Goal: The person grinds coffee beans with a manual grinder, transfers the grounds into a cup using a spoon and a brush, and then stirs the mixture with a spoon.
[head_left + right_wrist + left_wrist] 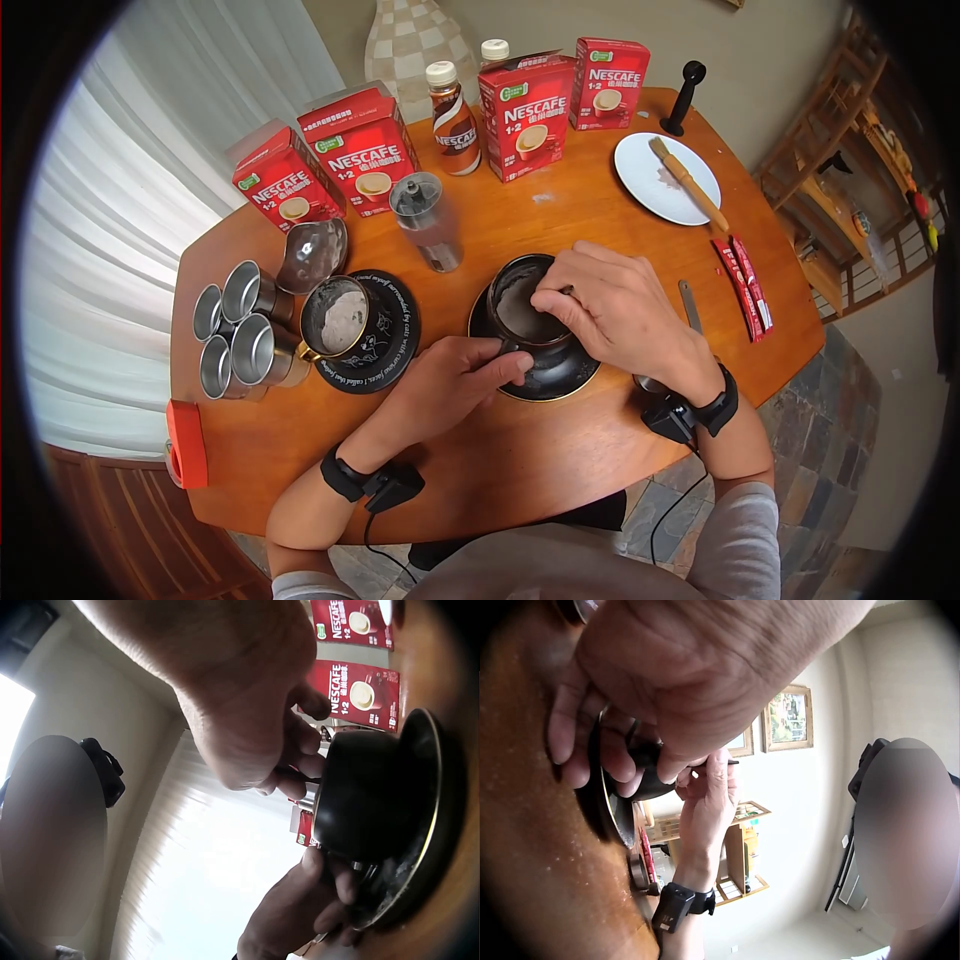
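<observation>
A black cup stands on a gold-rimmed black saucer near the table's front. My left hand holds the cup by its handle at the left side, thumb on top; some of its fingers reach down by the saucer. Over the cup's mouth, my right hand pinches a thin dark stick-like utensil, its lower end hidden in the cup. Left of these, a gold-handled cup with pale grey powdery contents sits on a round black printed coaster.
Several steel cups and a glass bowl stand left. Behind are a clear-walled cylinder, a bottle and red Nescafe boxes. A white plate with a brush and red sachets lie right.
</observation>
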{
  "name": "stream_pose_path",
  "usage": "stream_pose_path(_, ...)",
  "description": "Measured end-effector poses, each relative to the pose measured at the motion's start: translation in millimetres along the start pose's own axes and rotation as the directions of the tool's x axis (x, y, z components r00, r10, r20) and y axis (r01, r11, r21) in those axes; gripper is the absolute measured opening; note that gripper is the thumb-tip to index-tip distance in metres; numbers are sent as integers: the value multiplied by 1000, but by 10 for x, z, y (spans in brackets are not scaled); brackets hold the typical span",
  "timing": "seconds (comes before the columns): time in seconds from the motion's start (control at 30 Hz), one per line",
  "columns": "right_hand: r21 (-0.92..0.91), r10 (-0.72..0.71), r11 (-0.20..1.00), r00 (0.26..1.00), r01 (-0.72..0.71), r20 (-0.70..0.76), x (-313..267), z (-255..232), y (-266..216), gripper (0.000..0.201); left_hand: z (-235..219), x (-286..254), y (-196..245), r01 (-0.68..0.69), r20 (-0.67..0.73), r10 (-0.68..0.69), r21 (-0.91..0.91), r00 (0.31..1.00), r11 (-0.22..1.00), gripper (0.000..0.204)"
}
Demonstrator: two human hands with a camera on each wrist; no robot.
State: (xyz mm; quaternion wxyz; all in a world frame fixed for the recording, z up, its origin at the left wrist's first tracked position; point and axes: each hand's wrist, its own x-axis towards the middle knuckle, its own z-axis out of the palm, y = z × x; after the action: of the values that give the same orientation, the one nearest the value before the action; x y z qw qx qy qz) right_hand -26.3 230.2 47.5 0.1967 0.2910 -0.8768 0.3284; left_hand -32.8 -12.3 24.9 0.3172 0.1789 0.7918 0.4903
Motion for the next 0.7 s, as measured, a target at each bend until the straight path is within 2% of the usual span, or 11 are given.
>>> stream_pose_path(0.7, -8, 9, 1000, 1000, -9, 10, 7, -26, -11, 21, -11, 9, 4, -26, 14, 26, -27, 1000, 999, 40)
